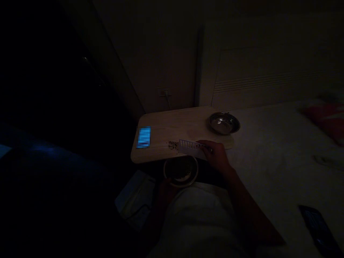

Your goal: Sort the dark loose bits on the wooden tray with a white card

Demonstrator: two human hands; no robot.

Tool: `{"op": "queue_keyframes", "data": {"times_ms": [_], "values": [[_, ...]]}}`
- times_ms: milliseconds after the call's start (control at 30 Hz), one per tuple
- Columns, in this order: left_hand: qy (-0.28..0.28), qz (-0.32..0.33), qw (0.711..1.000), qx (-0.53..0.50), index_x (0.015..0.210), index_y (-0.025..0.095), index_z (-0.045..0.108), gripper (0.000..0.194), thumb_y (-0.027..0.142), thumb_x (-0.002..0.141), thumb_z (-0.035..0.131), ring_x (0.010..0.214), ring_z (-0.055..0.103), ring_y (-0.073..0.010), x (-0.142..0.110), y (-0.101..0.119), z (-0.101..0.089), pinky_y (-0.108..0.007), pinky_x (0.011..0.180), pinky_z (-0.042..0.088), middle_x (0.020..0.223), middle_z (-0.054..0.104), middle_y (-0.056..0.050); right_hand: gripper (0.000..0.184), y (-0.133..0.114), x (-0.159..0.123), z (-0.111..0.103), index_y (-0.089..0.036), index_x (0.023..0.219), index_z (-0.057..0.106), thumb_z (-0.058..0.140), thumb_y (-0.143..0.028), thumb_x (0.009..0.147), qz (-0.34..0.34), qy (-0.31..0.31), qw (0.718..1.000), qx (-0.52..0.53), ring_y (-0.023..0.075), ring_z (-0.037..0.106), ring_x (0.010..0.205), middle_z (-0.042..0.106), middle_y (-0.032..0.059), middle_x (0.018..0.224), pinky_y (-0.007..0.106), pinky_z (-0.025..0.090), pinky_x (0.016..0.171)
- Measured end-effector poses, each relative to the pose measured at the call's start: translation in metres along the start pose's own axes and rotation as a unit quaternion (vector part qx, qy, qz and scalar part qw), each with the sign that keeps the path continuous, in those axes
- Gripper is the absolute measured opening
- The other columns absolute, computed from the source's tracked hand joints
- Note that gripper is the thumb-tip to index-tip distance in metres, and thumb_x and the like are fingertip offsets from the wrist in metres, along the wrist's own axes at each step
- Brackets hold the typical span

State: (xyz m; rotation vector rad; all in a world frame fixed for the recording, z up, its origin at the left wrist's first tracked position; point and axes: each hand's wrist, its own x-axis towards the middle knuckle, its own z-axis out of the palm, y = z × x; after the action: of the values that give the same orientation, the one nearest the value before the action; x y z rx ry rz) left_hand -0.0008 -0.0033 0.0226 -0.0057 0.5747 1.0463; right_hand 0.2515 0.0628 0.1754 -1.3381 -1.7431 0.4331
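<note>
In dim light, my right hand (215, 153) is closed round the handle of a flat pale slotted tool (188, 144) with a row of openings along it. Its far end meets a small scatter of dark bits (172, 145) near the front edge of the wooden-topped table (161, 123). Just below that edge, my left hand (165, 191) grips the near-left rim of a round bowl (195, 177). Dark contents and a pale patch show inside the bowl. The left fingers are partly lost in shadow.
A shiny metal bowl (224, 123) stands at the table's right end. A lit phone (144, 137) lies on the left. Behind is a wall socket (164, 92) with a plug. To the right, a pale bed (258, 143) holds red cloth (324, 120) and a dark phone-like object (317, 224).
</note>
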Motion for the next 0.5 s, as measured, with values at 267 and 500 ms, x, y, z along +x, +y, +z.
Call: {"op": "queue_keyframes", "data": {"times_ms": [267, 500], "values": [[-0.048, -0.008, 0.999, -0.014, 0.127, 0.011, 0.066, 0.045, 0.023, 0.086, 0.052, 0.129, 0.058, -0.0331, 0.003, 0.000, -0.002, -0.056, 0.121, 0.021, 0.126, 0.072, -0.015, 0.026, -0.003, 0.002, 0.003, -0.026, 0.110, 0.076, 0.057, -0.025, 0.093, -0.005, -0.014, 1.000, 0.000, 0.0249, 0.074, 0.095, 0.078, 0.0057, 0.108, 0.037, 0.057, 0.085], [-0.023, 0.012, 1.000, -0.006, 0.123, 0.010, 0.068, 0.043, 0.025, 0.086, 0.052, 0.125, 0.061, -0.0323, 0.011, -0.004, -0.012, -0.055, 0.121, 0.022, 0.125, 0.072, -0.015, 0.027, -0.009, 0.001, 0.006, -0.026, 0.112, 0.075, 0.056, -0.024, 0.094, -0.017, -0.029, 0.999, 0.010, 0.0246, 0.074, 0.095, 0.078, 0.0060, 0.108, 0.038, 0.056, 0.086]]}}
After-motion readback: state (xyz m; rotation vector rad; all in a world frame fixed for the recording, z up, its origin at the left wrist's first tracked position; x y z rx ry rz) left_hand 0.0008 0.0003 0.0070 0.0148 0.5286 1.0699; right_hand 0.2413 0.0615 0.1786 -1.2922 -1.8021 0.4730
